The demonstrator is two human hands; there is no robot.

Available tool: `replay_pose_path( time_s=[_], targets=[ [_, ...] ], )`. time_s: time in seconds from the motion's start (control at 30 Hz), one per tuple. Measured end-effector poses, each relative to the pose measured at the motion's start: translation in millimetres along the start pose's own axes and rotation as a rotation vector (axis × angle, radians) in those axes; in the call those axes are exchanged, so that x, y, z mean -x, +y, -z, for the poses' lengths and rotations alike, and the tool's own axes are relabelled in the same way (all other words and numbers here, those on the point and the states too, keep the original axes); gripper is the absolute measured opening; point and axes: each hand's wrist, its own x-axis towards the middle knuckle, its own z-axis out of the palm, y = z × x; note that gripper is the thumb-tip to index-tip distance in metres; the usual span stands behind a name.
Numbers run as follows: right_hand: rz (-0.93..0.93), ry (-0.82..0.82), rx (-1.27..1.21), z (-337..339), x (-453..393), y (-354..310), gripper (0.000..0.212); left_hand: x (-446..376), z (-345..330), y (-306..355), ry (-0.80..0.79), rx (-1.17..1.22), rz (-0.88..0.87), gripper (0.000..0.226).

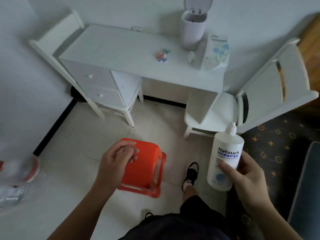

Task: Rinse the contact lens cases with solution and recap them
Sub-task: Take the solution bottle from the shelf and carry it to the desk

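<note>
Pastel contact lens cases point(162, 56) wait on white worktop point(110, 47); our right hand point(249, 177) grips white solution bottle point(225, 160) upright, ready; left hand point(117, 160) loosely curled, seemingly empty.

The solution bottle point(225, 158) is white with a narrow nozzle cap on top and blue "Natouch" lettering on its front; it stands nearly upright, off the table. The contact lens cases point(162, 55), a small blurred cluster of pink, blue and green pieces, lie on the table's middle, toward its right half.
</note>
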Motion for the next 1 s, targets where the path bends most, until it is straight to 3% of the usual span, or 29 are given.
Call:
replay_pose_path(
  time_s=[0.47,1.0],
  targets=[
    [0.024,-0.123,0.01,78,-243,-33,0.039,-178,-146,62,0.107,0.01,0.027,0.021],
    [0.084,-0.162,0.019,44,-370,-57,0.055,-300,-171,97,0.04,-0.031,-0.019,0.019]
  ],
)
